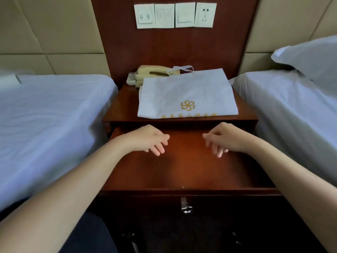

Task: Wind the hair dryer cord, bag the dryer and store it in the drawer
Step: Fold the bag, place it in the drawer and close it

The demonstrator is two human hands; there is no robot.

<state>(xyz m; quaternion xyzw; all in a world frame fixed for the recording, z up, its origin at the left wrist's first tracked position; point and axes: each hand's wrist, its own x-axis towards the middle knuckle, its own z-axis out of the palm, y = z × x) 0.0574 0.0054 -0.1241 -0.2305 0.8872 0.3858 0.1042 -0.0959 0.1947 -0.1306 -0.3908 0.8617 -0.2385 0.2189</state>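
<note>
White bag (187, 92) on bench (124, 106): gold pinwheel logo (187, 105) printed toward near edge. Just below, one row of gold Chinese characters (187, 116), lower halves cut off at bag's edge, not readable. Wall plates (175, 15) on far panel: markings too faint to read.

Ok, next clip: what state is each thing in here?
Drawer: pulled open, bare bottom showing.
Bag: lying flat on the nightstand.
Phone: handset on cradle.
Socket: nothing plugged in.
Left hand: relaxed over the drawer, holding nothing.
Right hand: relaxed over the drawer, holding nothing.
</note>
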